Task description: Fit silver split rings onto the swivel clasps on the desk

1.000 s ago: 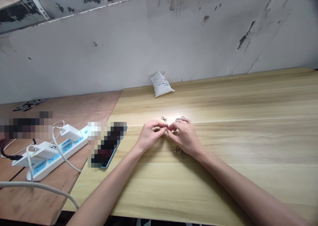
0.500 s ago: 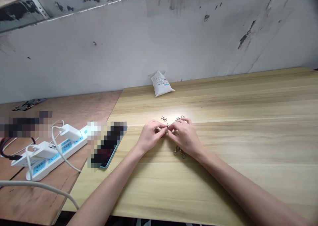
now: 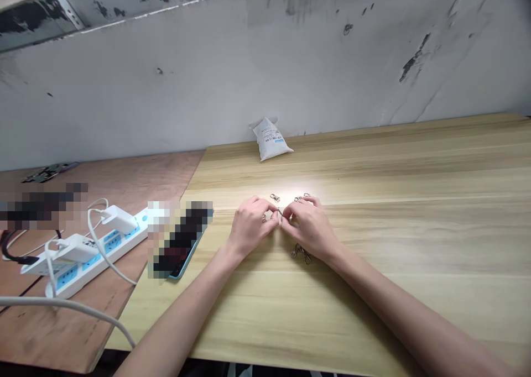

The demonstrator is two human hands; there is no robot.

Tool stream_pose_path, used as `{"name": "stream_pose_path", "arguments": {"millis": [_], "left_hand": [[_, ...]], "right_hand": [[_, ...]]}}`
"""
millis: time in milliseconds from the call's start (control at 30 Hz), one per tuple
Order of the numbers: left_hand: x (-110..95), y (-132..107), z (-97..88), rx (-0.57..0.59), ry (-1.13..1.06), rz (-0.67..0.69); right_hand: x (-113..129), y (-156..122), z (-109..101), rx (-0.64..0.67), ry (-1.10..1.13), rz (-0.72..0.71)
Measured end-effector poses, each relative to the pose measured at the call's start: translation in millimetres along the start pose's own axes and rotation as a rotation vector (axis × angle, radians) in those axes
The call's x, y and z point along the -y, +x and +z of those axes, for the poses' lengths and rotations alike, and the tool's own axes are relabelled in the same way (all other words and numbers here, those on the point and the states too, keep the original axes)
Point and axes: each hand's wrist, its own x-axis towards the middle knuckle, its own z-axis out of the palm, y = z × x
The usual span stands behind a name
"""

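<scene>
A white power strip (image 3: 111, 246) is lying on the plywood board (image 3: 124, 181) at left, while on the wooden tabletop (image 3: 385, 294) the left hand (image 3: 251, 228) and right hand (image 3: 310, 228) are meeting, their fingertips pinching a small metal swivel clasp (image 3: 280, 212), with more clasps (image 3: 300, 254) lying just beside the right hand.
</scene>
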Motion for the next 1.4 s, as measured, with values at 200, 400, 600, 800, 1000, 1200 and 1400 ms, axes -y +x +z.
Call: {"name": "stream_pose_path", "arguments": {"millis": [200, 400, 600, 800, 1000, 1200, 1400], "left_hand": [[4, 3, -6.4, -0.096, -0.168, -0.121], [3, 2, -4.9, 0.009, -0.279, -0.046], [-1, 2, -4.9, 0.053, -0.306, -0.018], [-2, 3, -6.3, 0.099, -0.42, -0.089], [1, 3, -8.0, 0.143, -0.641, -0.179], [1, 4, -10.6, 0.162, -0.779, -0.228], [0, 4, -10.2, 0.159, -0.753, -0.226]], "right_hand": [[-9, 4, -11, 0.024, 0.247, 0.184], [-10, 7, -10, 0.014, 0.779, 0.315], [-6, 6, -8, 0.064, 0.892, 0.243], [-6, 6, -8, 0.075, 0.947, 0.249], [-5, 6, -10, 0.106, 1.107, 0.365], [-4, 7, -13, 0.086, 1.166, 0.418], [-5, 7, -13, 0.101, 1.152, 0.435]]}}
